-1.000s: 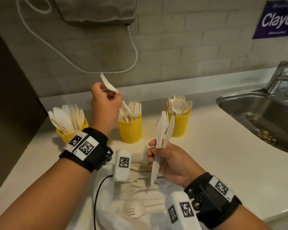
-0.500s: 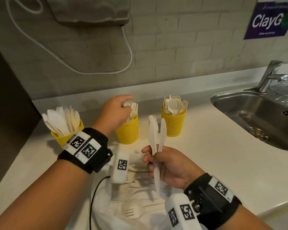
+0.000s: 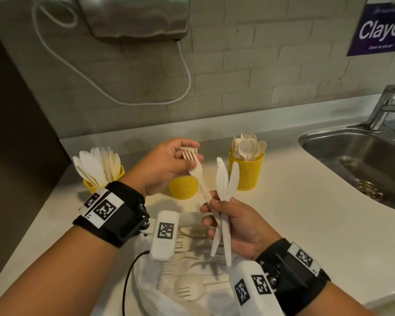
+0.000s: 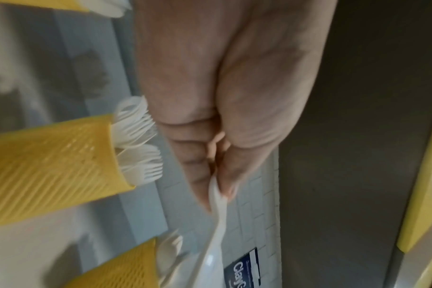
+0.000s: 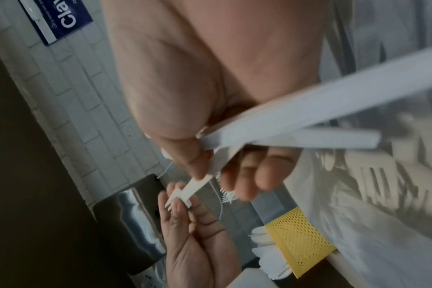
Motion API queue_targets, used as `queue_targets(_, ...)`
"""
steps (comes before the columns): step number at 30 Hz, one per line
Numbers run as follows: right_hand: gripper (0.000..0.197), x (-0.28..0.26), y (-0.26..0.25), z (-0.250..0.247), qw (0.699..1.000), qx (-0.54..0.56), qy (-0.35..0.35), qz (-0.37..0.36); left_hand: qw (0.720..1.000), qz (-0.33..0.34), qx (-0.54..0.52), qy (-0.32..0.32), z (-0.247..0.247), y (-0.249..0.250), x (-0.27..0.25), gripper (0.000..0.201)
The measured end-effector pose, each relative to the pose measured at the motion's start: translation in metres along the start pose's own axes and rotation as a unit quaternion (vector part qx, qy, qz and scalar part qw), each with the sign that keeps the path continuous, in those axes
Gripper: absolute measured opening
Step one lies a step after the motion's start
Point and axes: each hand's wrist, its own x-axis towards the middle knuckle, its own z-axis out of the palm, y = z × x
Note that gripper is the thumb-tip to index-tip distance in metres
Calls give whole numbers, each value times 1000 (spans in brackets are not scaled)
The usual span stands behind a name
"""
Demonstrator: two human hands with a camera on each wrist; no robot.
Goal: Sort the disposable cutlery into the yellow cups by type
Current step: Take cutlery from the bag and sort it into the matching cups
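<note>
Three yellow mesh cups stand on the white counter: the left cup (image 3: 89, 187) with knives, the middle cup (image 3: 183, 187) with forks, the right cup (image 3: 249, 176) with spoons. My right hand (image 3: 214, 210) grips two white knives (image 3: 222, 176) upright, and the handle of a white fork (image 3: 200, 176). My left hand (image 3: 191, 156) pinches that fork's head in front of the middle cup. The left wrist view shows my fingertips (image 4: 217, 187) on the fork (image 4: 218, 220), beside the fork cup (image 4: 49, 155). The right wrist view shows the knife handles (image 5: 308, 109) and fork (image 5: 188, 189).
A white plastic bag (image 3: 151, 293) with several loose forks and spoons lies under my wrists at the counter's front. A steel sink (image 3: 356, 156) and tap (image 3: 385, 106) are at the right. A hand dryer (image 3: 137, 17) with a cable hangs on the tiled wall.
My left hand lowered a fork into the middle cup, then came back and took hold of the head of a fork in my right hand. The right hand kept the knives.
</note>
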Motion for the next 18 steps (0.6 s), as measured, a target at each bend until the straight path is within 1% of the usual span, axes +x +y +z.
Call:
queue_targets(2, 6, 2, -2, -3, 998, 1, 57, -29, 993, 53, -23, 100, -9, 8, 7, 34)
queue_targets(4, 9, 3, -2, -10, 993, 4, 101, -60, 974, 116, -6, 194, -20, 19, 13, 32)
queue_targets(6, 8, 4, -2, -15, 988, 27, 127, -78, 950, 161, 53, 263, -33, 24, 21, 28)
queue_targets(8, 8, 2, -2, -21, 984, 41, 148, -85, 925, 175, 136, 308, -40, 23, 29, 26)
queue_targets(10, 10, -3, -3, -24, 983, 56, 153, -79, 912, 165, 212, 311, -41, 13, 38, 28)
queue_targets(12, 7, -8, -4, -26, 985, 76, 137, -77, 903, 140, 294, 280, -34, 2, 44, 30)
queue_targets(13, 10, -10, -5, -25, 985, 78, 132, -84, 898, 123, 334, 258, -29, -5, 46, 32)
queue_targets(16, 20, -16, -10, -22, 985, 53, 123, -112, 889, 72, 406, 197, -17, -20, 44, 43)
queue_targets(18, 22, -18, -12, -20, 986, 12, 111, -124, 873, 47, 445, 194, -15, -19, 32, 50)
